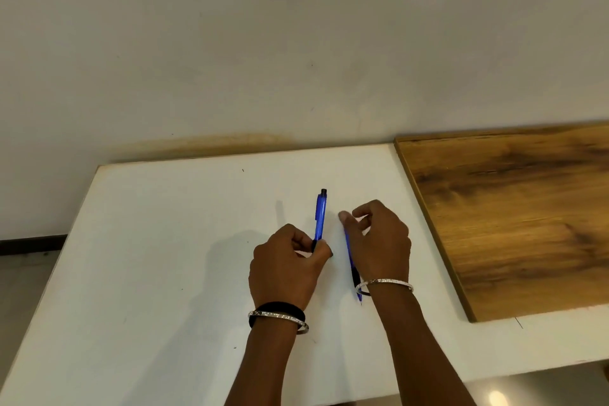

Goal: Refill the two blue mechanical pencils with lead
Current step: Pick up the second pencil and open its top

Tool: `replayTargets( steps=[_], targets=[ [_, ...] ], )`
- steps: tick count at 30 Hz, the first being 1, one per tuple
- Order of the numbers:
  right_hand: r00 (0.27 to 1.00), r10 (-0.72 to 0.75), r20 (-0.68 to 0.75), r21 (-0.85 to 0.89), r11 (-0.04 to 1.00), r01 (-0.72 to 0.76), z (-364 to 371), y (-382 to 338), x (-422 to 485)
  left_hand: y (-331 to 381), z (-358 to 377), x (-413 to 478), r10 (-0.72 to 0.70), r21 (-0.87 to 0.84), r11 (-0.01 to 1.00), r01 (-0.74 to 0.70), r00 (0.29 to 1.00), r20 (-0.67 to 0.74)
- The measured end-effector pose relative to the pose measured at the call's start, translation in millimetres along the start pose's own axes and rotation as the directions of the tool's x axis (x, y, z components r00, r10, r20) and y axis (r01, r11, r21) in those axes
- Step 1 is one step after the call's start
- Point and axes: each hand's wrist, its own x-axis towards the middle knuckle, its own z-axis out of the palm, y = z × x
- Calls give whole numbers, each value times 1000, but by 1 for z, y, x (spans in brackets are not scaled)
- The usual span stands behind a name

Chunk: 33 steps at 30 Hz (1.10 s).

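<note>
Blue plastic mechanical pencil with a black cap is raised off the white tabletop, cap end pointing away, its lower end pinched in the curled fingers of the left hand. Just beside it, a second blue mechanical pencil lies on the tabletop, partly under the right hand, whose fingers are loosely curled; whether they grip it cannot be told. A brown wood-grain board lies to the right.

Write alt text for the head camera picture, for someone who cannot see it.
A person's left hand grips a blue pencil near one end, over a white table. The right hand, loosely curled, is over a second blue pencil; a wooden board lies to the right.
</note>
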Motion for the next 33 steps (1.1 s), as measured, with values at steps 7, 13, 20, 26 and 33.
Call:
replayTargets(
  steps=[7,13,20,26,33],
  targets=[
    [986,34,162,516,849,-114,-11,-7,5,-5,3,2,99,-27,995,-96,982,164],
    [961,11,277,642,742,-194,-18,-1,8,-3,-1,6,116,-184,979,-84,979,170],
    [900,-79,428,705,652,-278,-21,-2,4,-1,-5,5,200,-299,943,-145,966,163],
    [885,-29,464,716,600,-356,-21,-2,4,-6,-6,7,249,-255,946,-200,952,177],
    [871,34,490,708,568,-420,-17,-4,-1,-12,-8,10,234,-256,949,-182,954,190]
  ],
)
